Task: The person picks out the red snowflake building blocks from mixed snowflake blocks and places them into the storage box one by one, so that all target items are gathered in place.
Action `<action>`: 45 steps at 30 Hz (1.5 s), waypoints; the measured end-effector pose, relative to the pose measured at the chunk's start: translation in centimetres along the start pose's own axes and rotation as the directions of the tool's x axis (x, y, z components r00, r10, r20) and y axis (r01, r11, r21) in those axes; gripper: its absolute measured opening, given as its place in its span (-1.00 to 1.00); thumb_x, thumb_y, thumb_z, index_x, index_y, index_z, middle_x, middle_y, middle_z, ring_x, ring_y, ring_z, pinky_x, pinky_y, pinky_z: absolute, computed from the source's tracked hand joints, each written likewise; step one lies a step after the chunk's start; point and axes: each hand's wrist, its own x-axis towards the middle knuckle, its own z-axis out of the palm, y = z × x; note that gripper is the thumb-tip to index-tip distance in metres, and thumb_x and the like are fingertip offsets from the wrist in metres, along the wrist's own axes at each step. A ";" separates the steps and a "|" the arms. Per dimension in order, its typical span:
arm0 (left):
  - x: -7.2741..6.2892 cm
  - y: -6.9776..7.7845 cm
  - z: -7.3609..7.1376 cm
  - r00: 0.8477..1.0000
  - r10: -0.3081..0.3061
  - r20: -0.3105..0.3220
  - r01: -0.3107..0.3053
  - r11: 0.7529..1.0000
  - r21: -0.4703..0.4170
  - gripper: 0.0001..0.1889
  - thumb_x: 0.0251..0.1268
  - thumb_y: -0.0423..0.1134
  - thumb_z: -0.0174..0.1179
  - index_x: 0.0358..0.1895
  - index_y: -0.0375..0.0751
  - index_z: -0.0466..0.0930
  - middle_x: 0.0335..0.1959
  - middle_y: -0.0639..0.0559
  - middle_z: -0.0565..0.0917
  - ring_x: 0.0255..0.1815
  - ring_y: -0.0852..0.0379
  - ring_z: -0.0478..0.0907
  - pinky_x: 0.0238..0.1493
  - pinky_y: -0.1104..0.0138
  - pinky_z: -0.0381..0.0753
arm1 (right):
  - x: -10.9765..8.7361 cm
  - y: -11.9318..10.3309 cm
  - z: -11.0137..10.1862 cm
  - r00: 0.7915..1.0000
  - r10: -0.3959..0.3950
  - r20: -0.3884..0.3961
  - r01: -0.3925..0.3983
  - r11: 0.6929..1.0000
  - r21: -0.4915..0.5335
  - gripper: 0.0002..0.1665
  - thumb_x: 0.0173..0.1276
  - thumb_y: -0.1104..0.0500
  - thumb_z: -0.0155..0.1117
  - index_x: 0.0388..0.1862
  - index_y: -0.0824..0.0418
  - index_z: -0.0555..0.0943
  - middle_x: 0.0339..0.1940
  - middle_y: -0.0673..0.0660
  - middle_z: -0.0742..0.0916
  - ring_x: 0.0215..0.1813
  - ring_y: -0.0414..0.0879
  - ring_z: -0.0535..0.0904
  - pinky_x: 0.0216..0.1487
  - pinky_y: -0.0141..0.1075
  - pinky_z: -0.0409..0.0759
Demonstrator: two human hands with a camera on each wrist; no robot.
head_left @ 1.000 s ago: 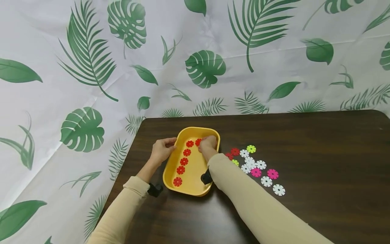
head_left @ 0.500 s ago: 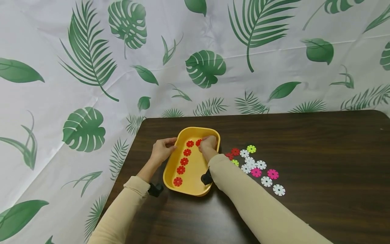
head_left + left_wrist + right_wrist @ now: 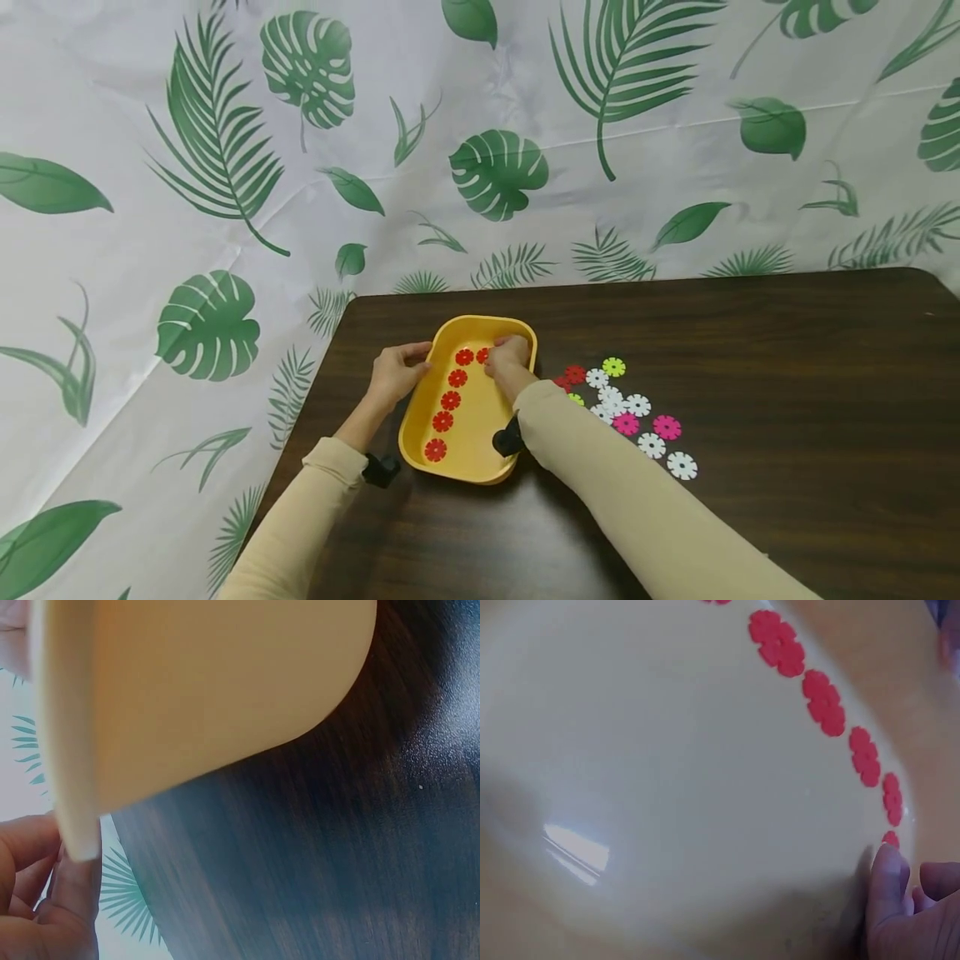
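Note:
A yellow plastic tray (image 3: 480,433) with raised walls stands on the table. The left hand (image 3: 393,375) pinches its left rim between thumb and fingers, seen close up against the tray wall (image 3: 225,682) in the left wrist view. Several red notched discs (image 3: 451,400) lie in a row along the tray's left side. The right hand (image 3: 510,360) reaches inside the far right part of the tray. One fingertip (image 3: 889,859) touches the red disc (image 3: 890,838) at the far end of the row, with the thumb apart from it. Part of that disc is hidden by the hand.
Right of the tray, loose white discs (image 3: 637,405), pink discs (image 3: 667,427), yellow-green discs (image 3: 613,367) and red discs (image 3: 575,373) lie on the dark wooden table (image 3: 787,375). A white leaf-print sheet (image 3: 420,183) hangs behind the table and to its left.
The head view has shifted slightly. Both hands, the tray and the discs keep the same places relative to one another.

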 end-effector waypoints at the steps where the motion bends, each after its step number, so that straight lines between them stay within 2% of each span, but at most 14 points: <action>1: 0.0 0.0 0.0 1.000 0.002 -0.001 -0.002 1.000 -0.002 -0.62 0.21 -0.44 0.20 0.13 -0.30 0.56 -0.02 -0.25 0.65 -0.07 -0.09 0.63 -0.12 0.25 0.68 | -0.1 -0.1 -0.2 1.000 -0.016 0.023 0.018 0.996 -0.091 -0.77 0.19 0.54 -0.07 -0.56 0.30 0.38 -0.64 0.09 0.32 -0.73 -0.13 0.11 -0.77 -0.40 0.22; 3: 0.0 -0.1 0.0 1.000 0.004 -0.003 -0.004 1.000 -0.007 -0.62 0.21 -0.44 0.21 0.13 -0.31 0.56 -0.02 -0.26 0.65 -0.07 -0.09 0.63 -0.12 0.25 0.68 | -0.4 -0.3 -0.5 0.996 -0.057 0.071 0.075 0.958 -0.276 -0.85 0.19 0.53 0.03 -0.38 0.36 0.49 -0.53 0.12 0.42 -0.67 -0.09 0.30 -0.68 -0.31 0.49; 5: 0.0 -0.1 0.0 1.000 0.004 -0.002 -0.004 1.000 -0.006 -0.62 0.21 -0.44 0.20 0.13 -0.31 0.56 -0.02 -0.25 0.65 -0.07 -0.09 0.63 -0.12 0.25 0.68 | -0.9 -0.7 -0.7 0.990 -0.058 0.125 0.098 0.936 -0.339 -0.78 0.19 0.52 0.12 -0.19 0.38 0.53 -0.47 0.13 0.47 -0.57 -0.07 0.43 -0.42 -0.20 0.68; 7: 0.0 0.0 0.0 1.000 0.001 -0.001 -0.001 1.000 -0.007 -0.62 0.21 -0.44 0.20 0.13 -0.31 0.56 -0.02 -0.25 0.65 -0.06 -0.10 0.63 -0.11 0.24 0.68 | -1.5 -1.2 -0.8 0.982 -0.029 0.185 0.090 0.941 -0.326 -0.72 0.23 0.47 0.14 -0.05 0.38 0.53 -0.43 0.13 0.49 -0.48 -0.07 0.47 -0.15 -0.15 0.69; 10: -0.1 0.1 -0.1 1.000 -0.002 0.000 0.002 1.000 -0.006 -0.62 0.22 -0.44 0.20 0.13 -0.32 0.55 -0.01 -0.26 0.65 -0.05 -0.10 0.62 -0.09 0.23 0.67 | -2.6 -2.2 -1.1 0.962 0.024 0.273 0.052 0.962 -0.267 -0.67 0.30 0.44 0.12 0.06 0.38 0.49 -0.38 0.13 0.49 -0.39 -0.08 0.46 0.05 -0.12 0.63; 13: -0.1 0.2 -0.1 1.000 -0.001 0.000 0.001 1.000 -0.002 -0.62 0.22 -0.44 0.20 0.14 -0.32 0.55 -0.01 -0.26 0.64 -0.05 -0.11 0.62 -0.08 0.23 0.67 | -3.4 -3.3 -1.5 0.940 0.046 0.337 0.039 0.970 -0.241 -0.67 0.34 0.41 0.11 0.08 0.38 0.47 -0.33 0.15 0.50 -0.34 -0.07 0.46 0.06 -0.16 0.62; 18: -0.1 0.2 0.0 1.000 0.002 -0.005 -0.002 1.000 0.007 -0.62 0.21 -0.44 0.20 0.13 -0.32 0.55 -0.02 -0.26 0.65 -0.06 -0.10 0.62 -0.08 0.22 0.67 | -4.0 -5.3 -2.8 0.914 0.044 0.404 0.067 0.965 -0.255 -0.69 0.35 0.36 0.14 0.07 0.32 0.50 -0.31 0.16 0.54 -0.33 -0.09 0.55 -0.09 -0.26 0.66; 22: 0.0 0.2 -0.1 1.000 0.001 -0.006 -0.001 1.000 0.007 -0.62 0.21 -0.45 0.20 0.13 -0.33 0.55 -0.02 -0.26 0.65 -0.07 -0.10 0.62 -0.07 0.22 0.67 | -3.8 -7.1 -4.6 0.895 0.021 0.446 0.100 0.964 -0.246 -0.65 0.37 0.34 0.11 0.13 0.31 0.47 -0.26 0.14 0.53 -0.29 -0.11 0.55 -0.12 -0.30 0.67; 27: -0.1 0.2 -0.2 1.000 -0.010 -0.002 0.010 1.000 0.011 -0.62 0.22 -0.45 0.19 0.14 -0.33 0.54 -0.01 -0.27 0.64 -0.07 -0.09 0.62 -0.08 0.23 0.67 | -2.8 -9.0 -7.2 0.879 -0.023 0.476 0.150 0.961 -0.231 -0.59 0.40 0.36 0.06 0.22 0.35 0.39 -0.23 0.10 0.49 -0.26 -0.12 0.52 -0.03 -0.29 0.65; 35: -0.2 0.2 -0.3 1.000 -0.012 0.000 0.012 1.000 0.009 -0.62 0.23 -0.45 0.18 0.14 -0.34 0.54 0.00 -0.28 0.63 -0.05 -0.10 0.61 -0.09 0.23 0.67 | -1.4 -10.3 -10.8 0.867 -0.076 0.492 0.233 0.935 -0.266 -0.53 0.42 0.33 0.02 0.30 0.39 0.32 -0.14 0.14 0.49 -0.19 -0.12 0.53 -0.05 -0.34 0.65; 39: -0.3 0.3 -0.2 1.000 -0.016 0.001 0.016 1.000 0.009 -0.62 0.23 -0.45 0.18 0.14 -0.34 0.54 0.00 -0.28 0.63 -0.06 -0.11 0.61 -0.09 0.23 0.68 | -0.7 -10.2 -12.3 0.880 -0.073 0.470 0.236 0.925 -0.298 -0.53 0.42 0.33 0.03 0.29 0.38 0.33 -0.15 0.11 0.50 -0.20 -0.15 0.54 0.01 -0.32 0.62; 42: -0.3 0.4 -0.1 1.000 -0.018 0.002 0.018 1.000 0.012 -0.62 0.23 -0.45 0.18 0.15 -0.33 0.54 0.01 -0.28 0.63 -0.06 -0.11 0.61 -0.10 0.23 0.68 | -0.1 -9.8 -13.3 0.887 -0.073 0.456 0.253 0.903 -0.348 -0.54 0.42 0.32 0.04 0.28 0.38 0.35 -0.15 0.10 0.52 -0.18 -0.16 0.55 0.12 -0.25 0.56; 45: -0.4 0.4 0.0 1.000 -0.018 0.007 0.018 1.000 0.011 -0.62 0.24 -0.45 0.17 0.15 -0.33 0.54 0.01 -0.28 0.63 -0.06 -0.10 0.61 -0.10 0.24 0.68 | 0.5 -9.3 -14.3 0.881 -0.077 0.468 0.294 0.862 -0.412 -0.54 0.41 0.30 0.06 0.27 0.40 0.36 -0.09 0.12 0.53 -0.12 -0.13 0.57 0.20 -0.17 0.50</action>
